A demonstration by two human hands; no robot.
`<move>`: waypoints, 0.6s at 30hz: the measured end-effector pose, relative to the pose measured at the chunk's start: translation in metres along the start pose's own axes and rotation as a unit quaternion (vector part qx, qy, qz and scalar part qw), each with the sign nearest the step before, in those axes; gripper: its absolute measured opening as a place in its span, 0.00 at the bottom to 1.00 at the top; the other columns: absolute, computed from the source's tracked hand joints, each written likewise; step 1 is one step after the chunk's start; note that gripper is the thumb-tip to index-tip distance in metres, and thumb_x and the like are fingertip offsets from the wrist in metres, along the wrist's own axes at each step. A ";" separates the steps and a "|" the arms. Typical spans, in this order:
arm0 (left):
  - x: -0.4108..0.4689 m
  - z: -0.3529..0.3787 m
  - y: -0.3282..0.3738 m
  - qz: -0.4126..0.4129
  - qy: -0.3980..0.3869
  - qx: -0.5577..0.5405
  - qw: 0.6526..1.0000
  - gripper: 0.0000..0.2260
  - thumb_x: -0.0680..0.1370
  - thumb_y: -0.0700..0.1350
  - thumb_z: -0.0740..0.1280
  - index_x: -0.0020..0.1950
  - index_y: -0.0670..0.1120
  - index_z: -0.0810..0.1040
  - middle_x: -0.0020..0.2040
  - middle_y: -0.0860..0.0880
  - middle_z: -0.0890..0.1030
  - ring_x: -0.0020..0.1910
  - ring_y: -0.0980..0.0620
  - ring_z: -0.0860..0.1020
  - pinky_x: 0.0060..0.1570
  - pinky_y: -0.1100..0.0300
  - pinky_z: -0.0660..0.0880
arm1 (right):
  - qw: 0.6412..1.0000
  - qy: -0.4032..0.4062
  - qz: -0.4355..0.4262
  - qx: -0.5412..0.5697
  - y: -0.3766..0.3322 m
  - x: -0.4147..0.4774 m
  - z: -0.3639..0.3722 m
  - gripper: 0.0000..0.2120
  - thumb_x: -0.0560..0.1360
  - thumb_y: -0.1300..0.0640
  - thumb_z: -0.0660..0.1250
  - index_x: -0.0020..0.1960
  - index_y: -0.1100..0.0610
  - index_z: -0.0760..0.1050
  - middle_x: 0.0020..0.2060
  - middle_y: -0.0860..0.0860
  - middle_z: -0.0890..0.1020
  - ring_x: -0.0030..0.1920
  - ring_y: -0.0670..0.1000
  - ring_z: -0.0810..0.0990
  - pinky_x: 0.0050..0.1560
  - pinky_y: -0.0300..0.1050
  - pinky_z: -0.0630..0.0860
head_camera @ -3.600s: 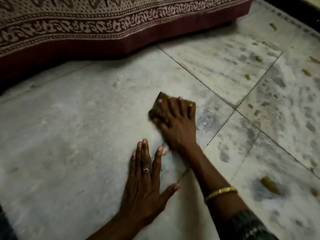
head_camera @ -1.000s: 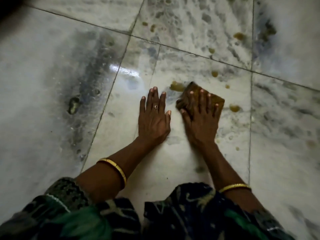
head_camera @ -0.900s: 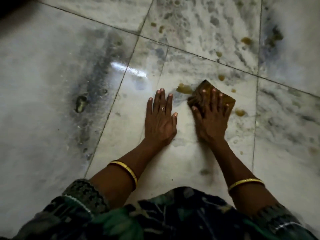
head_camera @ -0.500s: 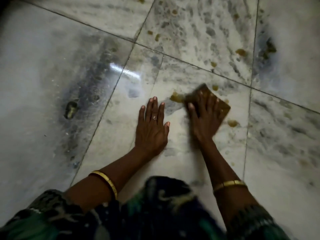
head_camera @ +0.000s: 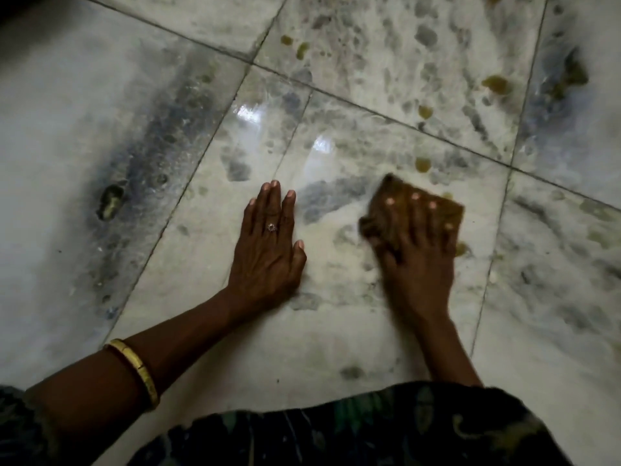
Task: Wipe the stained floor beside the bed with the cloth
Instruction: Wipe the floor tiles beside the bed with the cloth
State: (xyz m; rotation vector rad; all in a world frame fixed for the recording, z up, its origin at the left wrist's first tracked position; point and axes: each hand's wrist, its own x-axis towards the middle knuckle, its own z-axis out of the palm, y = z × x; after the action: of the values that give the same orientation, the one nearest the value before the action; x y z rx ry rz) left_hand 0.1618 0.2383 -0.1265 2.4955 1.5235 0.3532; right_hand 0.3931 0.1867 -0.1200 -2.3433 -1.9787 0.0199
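I'm looking straight down at the marble floor [head_camera: 336, 348], pale tiles with grey veining and dark grout lines running diagonally. My right hand [head_camera: 416, 260] is spread flat on top of the brown cloth [head_camera: 396, 193], fingers splayed wide and pressing it down onto the tile, blurred at the edges; it pins the cloth under the palm rather than closing around it. The cloth sits on the tile right of centre, its far corner poking out beyond the fingertips. My left hand [head_camera: 268, 253] lies flat and open on the floor just beside it, fingers together, apart from the cloth, with a ring [head_camera: 271, 227] on one finger and a gold bangle [head_camera: 134, 375] further up the forearm. Yellowish-brown stains [head_camera: 422, 164] dot the tiles: one just beyond the cloth, one at its right edge, more scattered toward the top and upper right. A dark greenish blotch [head_camera: 110, 201] marks the tile off to the left. Patterned dark fabric [head_camera: 369, 428] fills the bottom of my view, and there's a bright glare on the tile between the hands, further out
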 end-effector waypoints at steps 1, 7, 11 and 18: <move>0.001 0.001 -0.001 -0.001 -0.003 0.003 1.000 0.32 0.77 0.48 0.55 0.78 0.37 0.53 0.79 0.35 0.52 0.79 0.40 0.49 0.76 0.44 0.50 | 0.999 -0.003 0.046 0.005 0.005 0.012 -0.002 0.31 0.76 0.41 0.55 0.77 0.48 0.57 0.77 0.55 0.58 0.77 0.59 0.54 0.74 0.59 0.48; -0.003 0.002 -0.006 0.007 -0.020 0.038 0.999 0.31 0.78 0.48 0.53 0.79 0.39 0.53 0.79 0.36 0.51 0.79 0.40 0.49 0.76 0.43 0.49 | 0.995 0.001 0.081 0.064 -0.048 0.067 -0.001 0.32 0.77 0.41 0.59 0.77 0.52 0.57 0.76 0.57 0.59 0.77 0.61 0.54 0.73 0.57 0.40; -0.008 -0.001 -0.018 -0.012 -0.040 0.037 0.998 0.30 0.78 0.50 0.50 0.79 0.41 0.53 0.79 0.36 0.51 0.79 0.41 0.49 0.76 0.47 0.45 | 0.998 -0.001 -0.025 0.051 -0.071 0.001 0.001 0.36 0.68 0.47 0.63 0.75 0.51 0.62 0.74 0.57 0.65 0.75 0.60 0.61 0.72 0.63 0.52; -0.001 -0.006 0.000 0.018 -0.051 0.084 0.995 0.30 0.80 0.53 0.48 0.80 0.43 0.51 0.79 0.36 0.50 0.78 0.40 0.48 0.74 0.56 0.34 | 0.998 0.011 0.046 0.030 0.060 -0.122 -0.012 0.32 0.72 0.45 0.59 0.76 0.49 0.61 0.76 0.54 0.61 0.76 0.57 0.56 0.71 0.64 0.58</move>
State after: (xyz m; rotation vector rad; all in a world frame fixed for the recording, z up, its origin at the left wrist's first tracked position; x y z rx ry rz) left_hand 0.1593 0.2377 -0.1207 2.6253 1.5284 0.1051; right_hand 0.4325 0.0558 -0.1163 -2.3842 -1.8311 0.0577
